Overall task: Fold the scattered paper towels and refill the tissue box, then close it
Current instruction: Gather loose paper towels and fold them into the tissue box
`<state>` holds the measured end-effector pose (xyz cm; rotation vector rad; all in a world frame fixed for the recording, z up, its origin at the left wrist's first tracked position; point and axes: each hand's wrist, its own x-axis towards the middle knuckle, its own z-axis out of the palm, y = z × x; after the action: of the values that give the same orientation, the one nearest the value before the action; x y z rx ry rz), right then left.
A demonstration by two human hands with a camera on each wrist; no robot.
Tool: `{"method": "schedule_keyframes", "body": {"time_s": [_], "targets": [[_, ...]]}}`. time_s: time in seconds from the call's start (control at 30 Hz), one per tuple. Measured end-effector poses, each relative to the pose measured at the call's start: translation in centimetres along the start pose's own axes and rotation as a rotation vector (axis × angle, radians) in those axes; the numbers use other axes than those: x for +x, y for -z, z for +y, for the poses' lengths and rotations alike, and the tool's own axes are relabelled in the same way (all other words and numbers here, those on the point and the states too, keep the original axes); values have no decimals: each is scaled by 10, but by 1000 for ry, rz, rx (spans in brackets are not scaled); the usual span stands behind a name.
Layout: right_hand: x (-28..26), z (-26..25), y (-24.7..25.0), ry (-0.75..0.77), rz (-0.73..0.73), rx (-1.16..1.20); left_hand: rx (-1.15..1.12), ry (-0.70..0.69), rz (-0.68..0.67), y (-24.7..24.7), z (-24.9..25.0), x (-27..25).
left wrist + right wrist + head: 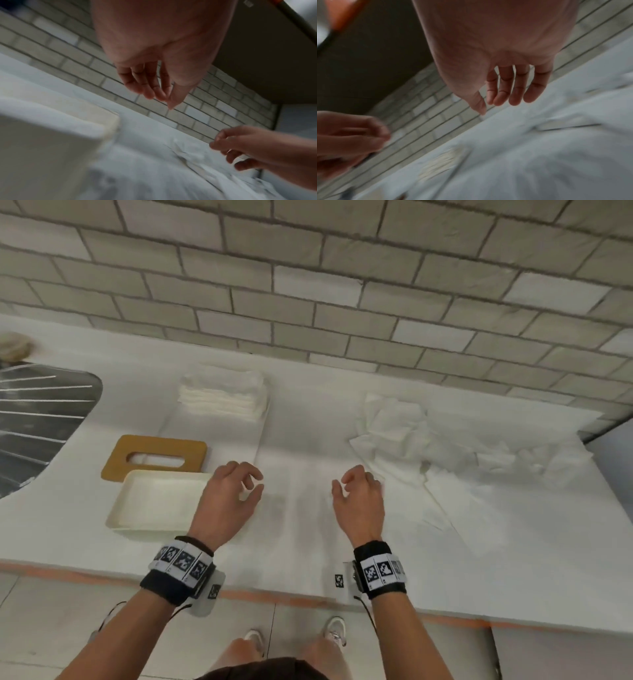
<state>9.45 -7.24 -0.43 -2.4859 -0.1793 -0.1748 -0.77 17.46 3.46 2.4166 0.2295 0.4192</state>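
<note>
A cream tissue box base [156, 501] lies open and empty at the front left, its corner blurred in the left wrist view [51, 135]. Its tan lid with a slot [154, 457] lies flat just behind it. A neat stack of folded towels [224, 397] sits behind the lid. Loose crumpled paper towels [428, 446] spread over the right side. My left hand [236, 494] hovers beside the box's right edge, fingers loosely curled, holding nothing [154, 86]. My right hand [359, 494] hangs near the loose towels' left edge, fingers relaxed and empty [510, 88].
A white cloth covers the counter [308, 525], whose front edge has an orange strip. A metal sink drainer [34, 419] is at the far left. A brick-tile wall [308, 285] rises behind. The person's shoes show on the floor below.
</note>
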Motion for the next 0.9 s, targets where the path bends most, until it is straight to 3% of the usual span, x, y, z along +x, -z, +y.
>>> {"method": "schedule_keyframes", "body": {"time_s": [0.1, 0.17, 0.23, 0.33, 0.43, 0.57, 0.63, 0.73, 0.9], "targets": [[24, 83, 20, -250, 111, -37, -70, -23, -195, -60, 34, 6], [35, 122, 29, -366, 56, -89, -77, 0, -310, -101, 54, 12], [44, 146, 33, -383, -67, -132, -86, 20, -387, -137, 70, 19], [53, 168, 37, -244, -155, -34, -133, 89, -414, -187, 91, 37], [56, 179, 52, -237, -159, 264, -192, 210, -324, -226, 110, 67], [47, 181, 91, -336, -295, 576, -381, 656, -250, -262, 123, 114], [42, 186, 110, -355, -357, 642, -478, 780, -200, -279, 130, 131], [40, 191, 136, -342, -376, 677, -553, 851, -96, -288, 137, 148], [49, 196, 163, -311, -254, 702, -501, 721, 25, -276, 123, 157]]}}
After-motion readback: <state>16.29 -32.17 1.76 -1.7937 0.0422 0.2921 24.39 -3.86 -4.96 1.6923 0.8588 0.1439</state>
